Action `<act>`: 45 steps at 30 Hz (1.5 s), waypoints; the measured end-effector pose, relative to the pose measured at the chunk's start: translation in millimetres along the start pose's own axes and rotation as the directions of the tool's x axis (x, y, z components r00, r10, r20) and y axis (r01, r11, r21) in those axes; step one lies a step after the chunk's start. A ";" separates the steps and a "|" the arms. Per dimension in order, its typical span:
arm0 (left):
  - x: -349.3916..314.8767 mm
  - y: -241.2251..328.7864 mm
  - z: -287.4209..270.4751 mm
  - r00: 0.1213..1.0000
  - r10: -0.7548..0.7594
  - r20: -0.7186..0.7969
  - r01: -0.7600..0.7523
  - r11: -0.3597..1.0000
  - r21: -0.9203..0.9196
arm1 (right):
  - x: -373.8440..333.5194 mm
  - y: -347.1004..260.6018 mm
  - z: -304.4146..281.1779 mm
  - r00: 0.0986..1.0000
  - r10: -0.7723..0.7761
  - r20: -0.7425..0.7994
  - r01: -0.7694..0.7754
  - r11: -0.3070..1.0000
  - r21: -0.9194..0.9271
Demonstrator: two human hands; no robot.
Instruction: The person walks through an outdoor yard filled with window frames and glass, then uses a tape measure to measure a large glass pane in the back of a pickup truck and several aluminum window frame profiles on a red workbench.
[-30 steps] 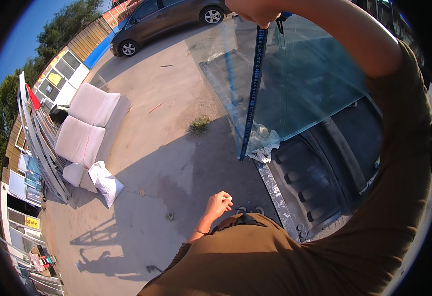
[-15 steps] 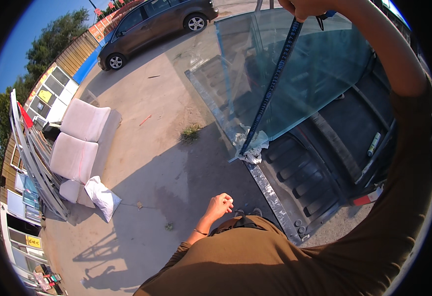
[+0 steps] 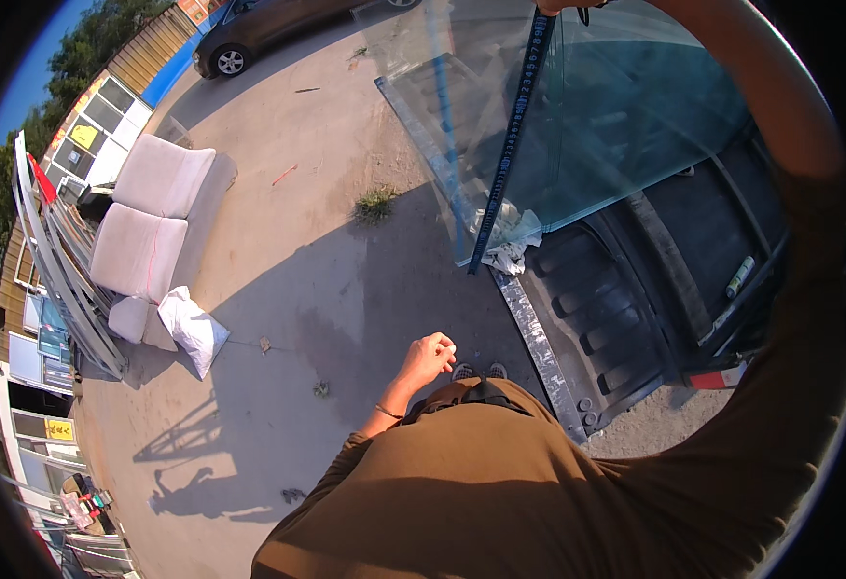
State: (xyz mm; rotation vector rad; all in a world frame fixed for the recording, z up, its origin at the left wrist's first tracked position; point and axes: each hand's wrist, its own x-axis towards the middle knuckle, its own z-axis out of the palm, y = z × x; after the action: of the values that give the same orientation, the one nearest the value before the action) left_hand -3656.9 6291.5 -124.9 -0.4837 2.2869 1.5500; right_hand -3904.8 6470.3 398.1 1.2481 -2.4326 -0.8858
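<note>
At the top edge, my right hand (image 3: 566,4), partly cut off by the frame, grips the upper end of a dark blade of a tape measure (image 3: 516,125) with light blue markings. The blade slants down across a sheet of clear greenish glass (image 3: 625,135), its lower end by the glass's near corner. Crumpled whitish wrapping (image 3: 512,236) surrounds that corner. My left hand (image 3: 427,361) is in front of my waist, fingers curled together. Something small and pale shows at its fingertips, too small to make out. This hand touches neither the glass nor the tape.
The glass rests over a black ribbed truck bed (image 3: 616,318) with a scuffed metal edge (image 3: 536,347). A green-white tube (image 3: 740,277) lies inside. Left are a pale sofa (image 3: 143,241), a white sack (image 3: 191,328) and long metal strips (image 3: 56,261). A brown car (image 3: 278,39) stands beyond.
My view has tipped down, so the surroundings sit higher in the picture. The blade stands steeper, and its lower end has come off the wrapped corner to just left of it.
</note>
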 end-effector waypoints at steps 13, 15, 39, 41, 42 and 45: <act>-11.9 -31.7 -12.1 0.997 -0.028 -0.076 0.023 0.997 -0.070 | 71.7 -22.4 -10.6 0.988 -0.101 -0.112 0.086 0.988 -0.129; -11.4 -30.8 -14.1 0.996 -0.034 -0.087 0.028 0.997 -0.071 | 83.6 -26.5 -13.9 0.987 -0.109 -0.119 0.092 0.986 -0.139; -19.4 -48.2 -30.6 0.981 -0.081 -0.175 0.059 0.991 -0.123 | 180.3 -51.6 -45.7 0.997 -0.064 0.052 0.065 0.997 -0.030; -19.6 -51.4 -29.9 0.979 -0.083 -0.186 0.061 0.990 -0.125 | 180.4 -50.9 -45.3 0.996 -0.069 0.059 0.071 0.997 -0.033; -19.5 -52.4 -29.6 0.978 -0.082 -0.194 0.058 0.990 -0.126 | 180.1 -50.4 -45.2 0.995 -0.072 0.068 0.074 0.997 -0.027; -19.2 -53.8 -29.1 0.979 -0.084 -0.188 0.061 0.990 -0.125 | 180.0 -49.6 -44.4 0.996 -0.071 0.058 0.072 0.997 -0.018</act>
State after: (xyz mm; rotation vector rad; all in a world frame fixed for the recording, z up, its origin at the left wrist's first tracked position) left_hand -3617.8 6247.3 -150.0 -0.7717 2.2952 1.6741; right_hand -3958.3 6286.0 394.5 1.3276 -2.4306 -0.9759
